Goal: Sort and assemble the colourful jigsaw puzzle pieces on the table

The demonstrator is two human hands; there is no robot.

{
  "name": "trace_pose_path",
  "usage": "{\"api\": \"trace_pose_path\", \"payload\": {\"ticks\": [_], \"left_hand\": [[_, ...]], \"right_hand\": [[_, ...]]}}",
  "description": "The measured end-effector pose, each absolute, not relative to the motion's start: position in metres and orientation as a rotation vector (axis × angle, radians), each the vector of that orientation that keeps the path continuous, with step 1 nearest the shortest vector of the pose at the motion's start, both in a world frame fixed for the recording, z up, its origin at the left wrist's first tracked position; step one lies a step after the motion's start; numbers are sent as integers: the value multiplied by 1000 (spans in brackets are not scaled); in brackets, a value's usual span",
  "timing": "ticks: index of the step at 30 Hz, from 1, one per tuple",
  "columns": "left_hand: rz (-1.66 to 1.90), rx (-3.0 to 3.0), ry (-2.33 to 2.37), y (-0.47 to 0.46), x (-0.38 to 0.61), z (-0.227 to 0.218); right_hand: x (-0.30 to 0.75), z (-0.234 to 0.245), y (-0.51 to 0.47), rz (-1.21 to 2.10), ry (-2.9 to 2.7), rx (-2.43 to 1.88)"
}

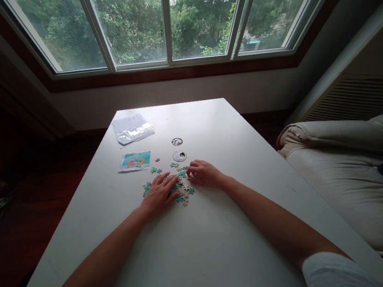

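Note:
Small jigsaw puzzle pieces (185, 194), some teal and some plain beige, lie in a loose pile on the white table (204, 244). My left hand (161, 191) rests flat over the left part of the pile, its fingers spread and hiding several pieces. At the pile's right edge, my right hand (204, 173) has its fingers curled together, the tips against teal pieces (182, 174). Whatever may be between those fingertips is too small to tell. A few loose pieces (156, 170) lie just beyond my left hand.
A colourful picture sheet (136, 161) lies left of the pieces. Behind it are a clear plastic bag and papers (133, 129). Two round black-and-white items (179, 156) lie beyond the pile. A cushioned sofa (336, 181) stands at the right, and a window (166, 21) is ahead.

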State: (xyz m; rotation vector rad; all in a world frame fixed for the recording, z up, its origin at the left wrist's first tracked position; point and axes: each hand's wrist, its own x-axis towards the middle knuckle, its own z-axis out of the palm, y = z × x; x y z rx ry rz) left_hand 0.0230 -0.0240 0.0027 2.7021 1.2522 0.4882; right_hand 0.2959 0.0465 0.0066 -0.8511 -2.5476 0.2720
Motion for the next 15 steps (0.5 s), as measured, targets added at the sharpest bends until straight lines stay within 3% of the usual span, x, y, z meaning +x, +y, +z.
{"api": "trace_pose_path", "payload": {"ticks": [15], "left_hand": [[593,2708,1246,-23,20,3]], "right_hand": [[291,2,46,161,-2482,-887]]}}
